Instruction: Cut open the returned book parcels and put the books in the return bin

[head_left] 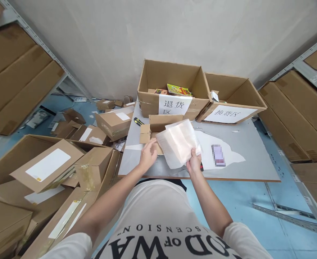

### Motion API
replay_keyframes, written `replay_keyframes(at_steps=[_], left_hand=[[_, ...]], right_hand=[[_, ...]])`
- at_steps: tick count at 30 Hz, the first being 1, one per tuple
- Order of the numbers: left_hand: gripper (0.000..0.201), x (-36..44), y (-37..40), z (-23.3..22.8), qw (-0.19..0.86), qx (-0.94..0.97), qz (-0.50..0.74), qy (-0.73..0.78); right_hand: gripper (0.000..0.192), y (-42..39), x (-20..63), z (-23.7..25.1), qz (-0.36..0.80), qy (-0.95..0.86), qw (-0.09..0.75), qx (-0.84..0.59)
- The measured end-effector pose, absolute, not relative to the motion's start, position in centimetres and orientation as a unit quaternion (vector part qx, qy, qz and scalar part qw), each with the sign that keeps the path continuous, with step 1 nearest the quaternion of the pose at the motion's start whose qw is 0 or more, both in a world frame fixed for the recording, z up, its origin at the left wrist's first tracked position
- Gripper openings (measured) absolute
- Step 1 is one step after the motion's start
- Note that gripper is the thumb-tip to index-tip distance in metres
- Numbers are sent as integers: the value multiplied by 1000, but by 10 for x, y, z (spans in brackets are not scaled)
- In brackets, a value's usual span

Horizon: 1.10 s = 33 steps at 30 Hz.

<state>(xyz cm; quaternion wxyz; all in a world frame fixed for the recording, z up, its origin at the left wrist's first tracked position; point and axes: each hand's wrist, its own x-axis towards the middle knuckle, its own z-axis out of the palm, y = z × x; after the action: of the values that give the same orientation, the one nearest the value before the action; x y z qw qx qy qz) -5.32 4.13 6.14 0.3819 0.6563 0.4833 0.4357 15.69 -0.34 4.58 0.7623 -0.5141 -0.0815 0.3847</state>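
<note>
My right hand grips the lower right edge of a flat, whitish translucent plastic bag, with the thumb on top. A pale pinkish sheet-like area shows through the bag. Close to the bag's left edge is my left hand, fingers bent near the front of a small open cardboard box; whether the fingertips touch anything is hard to see. The bag covers part of that box, so its inside is mostly hidden. A red and black object peeks out beside my right hand.
Two large open cartons, one with a handwritten sign and colourful booklets, the other with a sign, stand at the table's back. A yellow-black cutter lies left; a phone-like blurred item right. Piled boxes crowd the left.
</note>
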Motion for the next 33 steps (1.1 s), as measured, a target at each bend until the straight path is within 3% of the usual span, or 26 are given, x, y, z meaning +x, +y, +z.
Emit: replay_keyframes(at_steps=[2, 5, 9, 19, 24, 33], left_hand=[[45, -35, 23, 75, 476, 626, 442, 431], [62, -4, 11, 88, 614, 496, 453, 416], [62, 18, 24, 98, 716, 369, 463, 369], [45, 8, 36, 94, 727, 281, 492, 387], [45, -4, 32, 91, 764, 262, 470, 356], [48, -4, 27, 104, 811, 226, 444, 307]], right_hand=[[47, -1, 152, 53, 378, -90, 768, -509], [49, 1, 143, 64, 381, -109, 777, -489], [55, -2, 129, 81, 410, -120, 784, -450], [66, -42, 109, 84, 475, -158, 724, -474], [62, -61, 128, 76, 502, -182, 704, -467], [59, -66, 123, 107, 428, -208, 741, -473]])
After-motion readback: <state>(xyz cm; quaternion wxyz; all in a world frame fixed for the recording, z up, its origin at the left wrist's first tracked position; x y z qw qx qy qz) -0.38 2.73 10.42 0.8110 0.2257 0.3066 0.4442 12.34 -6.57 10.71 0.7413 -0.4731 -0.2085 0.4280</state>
